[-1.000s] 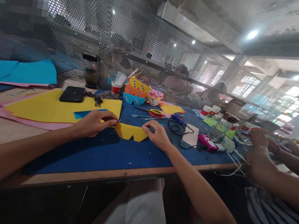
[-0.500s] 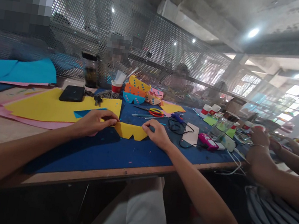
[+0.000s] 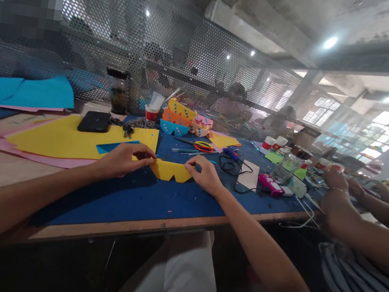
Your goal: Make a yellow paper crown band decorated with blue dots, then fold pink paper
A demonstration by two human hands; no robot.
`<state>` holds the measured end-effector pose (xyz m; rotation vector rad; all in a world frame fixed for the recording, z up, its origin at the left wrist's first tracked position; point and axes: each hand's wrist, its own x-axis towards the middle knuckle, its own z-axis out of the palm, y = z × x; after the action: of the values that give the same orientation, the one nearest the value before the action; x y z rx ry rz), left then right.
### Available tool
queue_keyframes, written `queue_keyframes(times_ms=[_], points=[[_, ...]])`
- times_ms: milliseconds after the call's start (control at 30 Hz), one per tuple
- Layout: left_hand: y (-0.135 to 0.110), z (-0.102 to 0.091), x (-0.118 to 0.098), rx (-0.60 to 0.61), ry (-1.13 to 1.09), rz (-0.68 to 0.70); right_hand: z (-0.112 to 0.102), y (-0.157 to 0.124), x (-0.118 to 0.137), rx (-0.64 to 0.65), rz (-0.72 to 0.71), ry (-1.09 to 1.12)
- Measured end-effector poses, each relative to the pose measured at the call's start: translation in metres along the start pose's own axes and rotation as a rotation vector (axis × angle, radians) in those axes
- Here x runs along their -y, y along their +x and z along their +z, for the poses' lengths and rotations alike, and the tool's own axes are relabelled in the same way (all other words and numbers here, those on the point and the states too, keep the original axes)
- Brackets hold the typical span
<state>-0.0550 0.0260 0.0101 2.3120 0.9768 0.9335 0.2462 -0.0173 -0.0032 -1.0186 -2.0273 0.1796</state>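
Straight ahead at twelve o'clock, on the blue mat (image 3: 142,199) near the table's front edge, lies a yellow paper strip (image 3: 171,171) with a zigzag cut along its near edge. Its long axis runs flat across my view, from nine o'clock to three o'clock, with the points of the zigzag aimed back toward six. I see the left hand (image 3: 125,159) at the nine o'clock end, thumb and fingertips closed in a pinch on that tip, the wrist resting low on the mat. The right hand (image 3: 205,174) sits at the three o'clock end, fingers curled and closed over that tip; a small blue speck shows by its thumb, too small for me to name. Both hands touch the strip and stand equally near to it, one at each end, with the strip's middle bare between them. At ten o'clock, just beyond the left hand, a large yellow sheet (image 3: 60,140) carries a blue paper scrap (image 3: 116,146) and a black phone (image 3: 94,122). At one o'clock lie scissors (image 3: 202,146) and a black cable (image 3: 231,166). At three o'clock, well apart, a co-worker's hand (image 3: 334,186) hovers over that person's own things.
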Motion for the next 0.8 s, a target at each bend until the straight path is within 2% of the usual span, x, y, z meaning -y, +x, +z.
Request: queue_keyframes(times_ms=[167,333,433,500,600,667,733,800], points=[[0.000,0.001,-0.002,-0.015,-0.003,0.037,0.002,0.001,0.001,-0.050,-0.030,-0.015],[0.002,0.003,-0.007,-0.094,-0.025,0.096,0.002,0.004,0.009,-0.078,-0.094,-0.049],[0.003,0.004,-0.008,-0.135,-0.113,0.065,-0.003,0.005,0.021,-0.094,-0.133,-0.079],[0.004,0.004,-0.007,-0.156,-0.157,0.034,-0.007,0.006,0.030,-0.171,-0.147,-0.096],[0.005,0.000,-0.005,-0.195,-0.207,-0.017,-0.010,0.010,0.036,-0.359,-0.035,0.011],[0.004,-0.003,-0.006,-0.203,-0.257,-0.062,-0.009,0.014,0.033,-0.401,0.098,0.134],[0.003,-0.005,-0.008,-0.189,-0.316,-0.112,-0.004,0.016,0.029,-0.338,0.178,0.215],[0.002,-0.007,-0.012,-0.173,-0.367,-0.160,0.002,0.017,0.026,-0.216,0.190,0.256]])
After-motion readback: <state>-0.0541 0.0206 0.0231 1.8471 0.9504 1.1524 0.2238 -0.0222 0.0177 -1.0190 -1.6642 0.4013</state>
